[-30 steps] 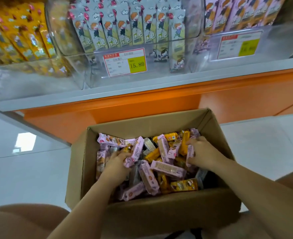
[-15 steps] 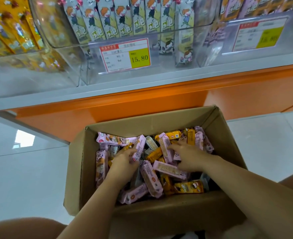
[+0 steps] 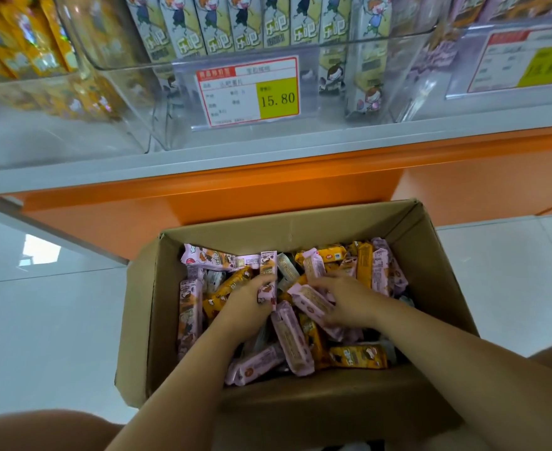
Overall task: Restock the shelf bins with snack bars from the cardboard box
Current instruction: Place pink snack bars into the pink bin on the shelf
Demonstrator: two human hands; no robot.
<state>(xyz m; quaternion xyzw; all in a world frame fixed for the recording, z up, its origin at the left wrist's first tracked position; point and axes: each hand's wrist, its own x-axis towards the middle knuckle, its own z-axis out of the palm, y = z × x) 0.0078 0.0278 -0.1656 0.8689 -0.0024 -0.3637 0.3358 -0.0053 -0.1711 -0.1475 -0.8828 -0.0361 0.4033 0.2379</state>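
An open cardboard box stands on the floor below the shelf, full of pink and yellow snack bars. Both my hands are inside it. My left hand grips an upright pink snack bar near the middle of the pile. Just to its right, my right hand lies over another pink bar, with fingers above and thumb below it. On the shelf, a clear middle bin holds upright grey-green packs.
A clear bin of yellow packs is at the upper left, and a bin of purple packs at the upper right. A 15.80 price tag hangs on the middle bin. Orange shelf base stands behind the box; white tiled floor surrounds it. My knees frame the bottom.
My right hand slid left across the pile, from the box's right side to the middle, and closed on a pink bar. The left hand stayed on its upright pink bar.
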